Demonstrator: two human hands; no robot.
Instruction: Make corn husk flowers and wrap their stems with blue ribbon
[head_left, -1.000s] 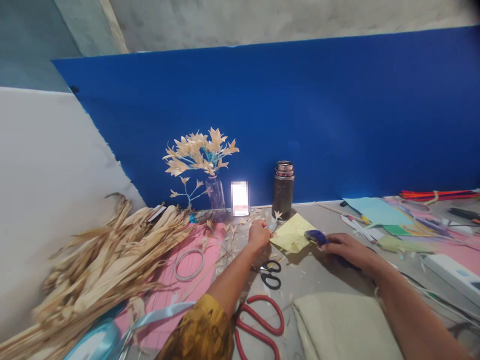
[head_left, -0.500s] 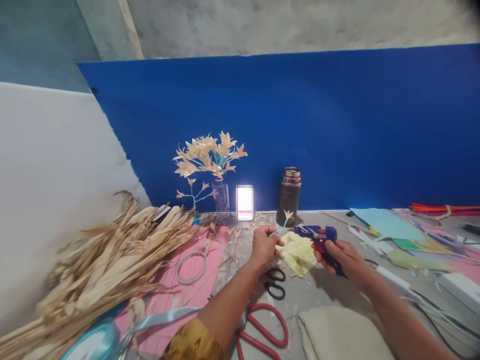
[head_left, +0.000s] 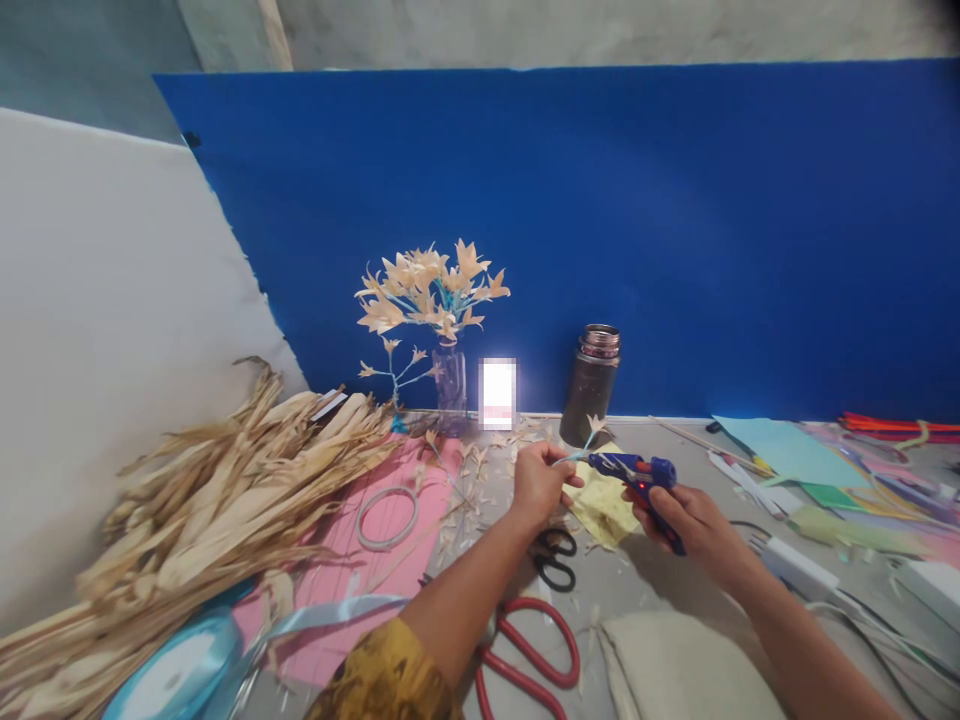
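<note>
Below the left hand (head_left: 540,485) lie red-handled scissors (head_left: 575,655), then black-handled scissors (head_left: 556,553). The right hand (head_left: 686,515) grips a glue gun (head_left: 634,468), its nozzle (head_left: 591,460) by the blue-stemmed flower (head_left: 595,427) the left pinches. Beyond both stands an uncapped flask (head_left: 590,395).

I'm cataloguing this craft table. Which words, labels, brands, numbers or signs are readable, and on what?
No text can be read.
White rectangle: pixelated, unreadable.
Ribbon spool: any print is too blurred.
Glue gun: any marking is too small.
Dark bottle: no legible lettering.
</note>
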